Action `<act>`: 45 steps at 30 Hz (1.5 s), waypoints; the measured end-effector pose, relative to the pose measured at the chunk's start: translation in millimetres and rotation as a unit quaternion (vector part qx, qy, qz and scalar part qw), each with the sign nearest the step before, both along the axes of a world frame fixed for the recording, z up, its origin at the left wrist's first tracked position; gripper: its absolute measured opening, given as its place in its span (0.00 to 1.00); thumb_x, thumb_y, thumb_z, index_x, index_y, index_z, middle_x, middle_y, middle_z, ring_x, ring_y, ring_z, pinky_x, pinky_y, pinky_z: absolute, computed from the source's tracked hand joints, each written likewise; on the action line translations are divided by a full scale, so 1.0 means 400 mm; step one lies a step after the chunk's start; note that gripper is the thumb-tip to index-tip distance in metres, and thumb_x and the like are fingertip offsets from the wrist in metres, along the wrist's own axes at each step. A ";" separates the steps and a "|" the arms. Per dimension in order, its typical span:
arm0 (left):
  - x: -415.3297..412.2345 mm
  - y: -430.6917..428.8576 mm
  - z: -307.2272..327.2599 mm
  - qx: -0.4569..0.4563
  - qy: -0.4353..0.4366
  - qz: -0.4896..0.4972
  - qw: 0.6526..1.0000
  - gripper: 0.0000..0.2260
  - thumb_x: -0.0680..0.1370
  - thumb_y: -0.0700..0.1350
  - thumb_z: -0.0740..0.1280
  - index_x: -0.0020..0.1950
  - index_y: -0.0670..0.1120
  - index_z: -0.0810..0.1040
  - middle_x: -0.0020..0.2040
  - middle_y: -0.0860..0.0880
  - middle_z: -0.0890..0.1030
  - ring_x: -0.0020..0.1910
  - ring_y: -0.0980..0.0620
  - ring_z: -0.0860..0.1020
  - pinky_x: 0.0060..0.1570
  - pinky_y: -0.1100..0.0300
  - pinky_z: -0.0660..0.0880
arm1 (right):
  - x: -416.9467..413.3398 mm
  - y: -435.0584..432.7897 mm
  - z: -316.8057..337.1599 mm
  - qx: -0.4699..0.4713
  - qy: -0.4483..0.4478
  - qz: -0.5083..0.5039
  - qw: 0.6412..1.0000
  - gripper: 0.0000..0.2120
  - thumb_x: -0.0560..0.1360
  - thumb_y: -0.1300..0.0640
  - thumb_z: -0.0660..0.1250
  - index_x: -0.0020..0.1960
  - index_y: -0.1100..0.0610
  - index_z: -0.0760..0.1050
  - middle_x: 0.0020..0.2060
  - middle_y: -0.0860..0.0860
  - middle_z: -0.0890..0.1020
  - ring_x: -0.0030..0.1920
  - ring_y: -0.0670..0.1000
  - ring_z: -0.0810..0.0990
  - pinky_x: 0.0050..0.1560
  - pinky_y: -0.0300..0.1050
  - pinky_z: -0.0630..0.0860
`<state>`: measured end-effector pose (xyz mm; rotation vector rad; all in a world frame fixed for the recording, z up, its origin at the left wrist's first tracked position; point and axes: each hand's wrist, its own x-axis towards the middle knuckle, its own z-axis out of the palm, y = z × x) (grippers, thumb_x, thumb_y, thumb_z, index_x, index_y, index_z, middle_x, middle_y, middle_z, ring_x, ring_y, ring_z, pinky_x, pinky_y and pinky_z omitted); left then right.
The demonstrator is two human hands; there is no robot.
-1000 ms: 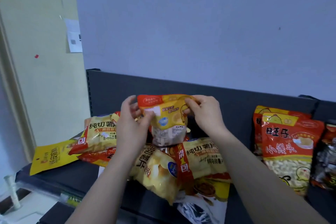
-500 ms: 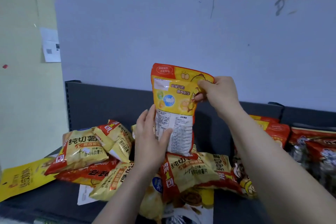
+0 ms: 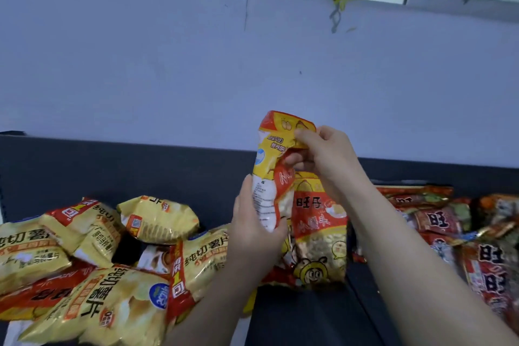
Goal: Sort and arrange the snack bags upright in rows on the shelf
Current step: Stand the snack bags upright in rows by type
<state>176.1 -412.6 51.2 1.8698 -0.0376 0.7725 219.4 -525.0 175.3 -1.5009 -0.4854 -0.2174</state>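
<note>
Early stage, I judge. My left hand grips the yellow bag low and my right hand pinches its top, upright above the shelf, beside one standing bag. The chip bags at left lie heaped, unsorted.

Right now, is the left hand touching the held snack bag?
Touching. Head view: left hand grips the held snack bag at its lower end, thumb along its side; right hand pinches the top.

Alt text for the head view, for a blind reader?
A yellow snack bag is held upright over a dark shelf: right hand pinching its top, left hand gripping lower down. Yellow chip bags lie heaped at left.
</note>
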 end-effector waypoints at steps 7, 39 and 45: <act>0.028 -0.077 0.004 -0.234 0.098 -0.209 0.944 0.33 0.65 0.43 0.77 0.66 0.54 0.68 0.54 0.46 0.83 0.50 0.46 0.84 0.51 0.43 0.81 | 0.074 -0.252 -0.162 -0.174 0.080 -0.006 0.981 0.50 0.57 0.27 0.73 0.70 0.54 0.68 0.59 0.50 0.80 0.56 0.49 0.81 0.59 0.51 0.78; 0.161 -0.252 -0.312 0.076 0.164 -0.050 0.982 0.46 0.67 0.48 0.80 0.75 0.64 0.55 0.65 0.64 0.70 0.64 0.63 0.71 0.62 0.63 0.72 | 0.171 -0.440 -0.687 -0.199 0.098 -0.002 0.975 0.31 0.68 0.49 0.78 0.66 0.39 0.67 0.57 0.37 0.79 0.57 0.35 0.77 0.54 0.32 0.74; 0.157 -0.271 -0.333 0.087 0.187 0.000 0.978 0.42 0.71 0.45 0.77 0.79 0.53 0.56 0.67 0.56 0.70 0.65 0.57 0.70 0.64 0.64 0.69 | 0.178 -0.433 -0.732 -0.189 0.093 -0.050 0.976 0.29 0.69 0.56 0.77 0.63 0.41 0.68 0.56 0.37 0.78 0.59 0.40 0.77 0.52 0.31 0.72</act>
